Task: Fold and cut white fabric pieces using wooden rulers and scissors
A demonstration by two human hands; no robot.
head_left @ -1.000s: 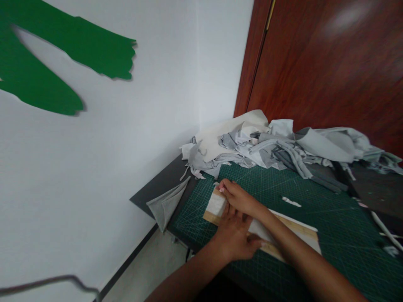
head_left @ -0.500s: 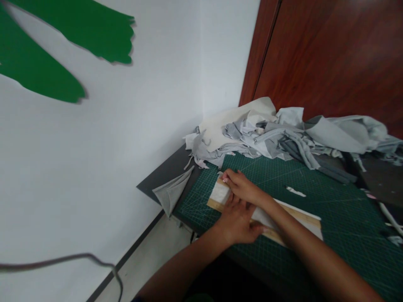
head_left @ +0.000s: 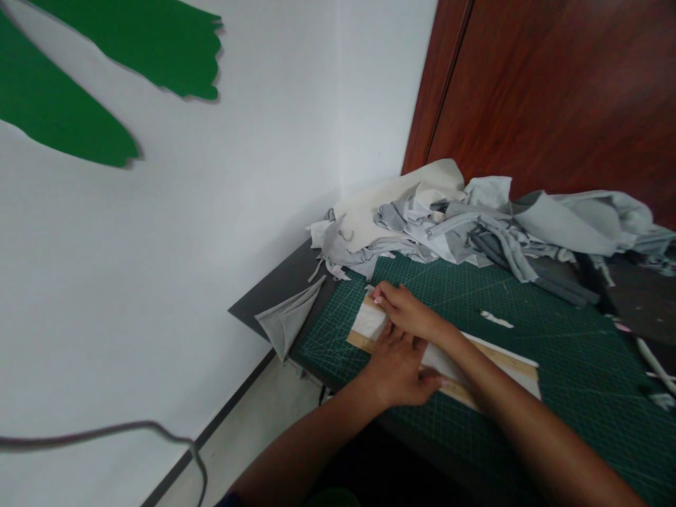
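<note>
A long white strip of fabric [head_left: 370,321] with tan, tape-like bands along its two long edges lies slantwise on a green cutting mat [head_left: 581,366]. My left hand [head_left: 398,366] rests flat on the strip, fingers apart, its thumb by the near band. Just beyond it, my right hand [head_left: 404,308] has its fingers curled and pinched at the far edge, near the strip's left end. A small pale bit pokes out beside those fingertips. My right forearm crosses over the strip and hides part of its middle.
Grey and white fabric scraps [head_left: 448,222] are heaped along the back of the table. A folded grey cloth piece [head_left: 290,317] hangs over the left table edge. A small white scrap [head_left: 496,320] lies on the mat. A white wall [head_left: 274,141] rises at left.
Both hands stay in nearly the same place on the strip. The view has shifted very slightly; nothing else visibly differs.
</note>
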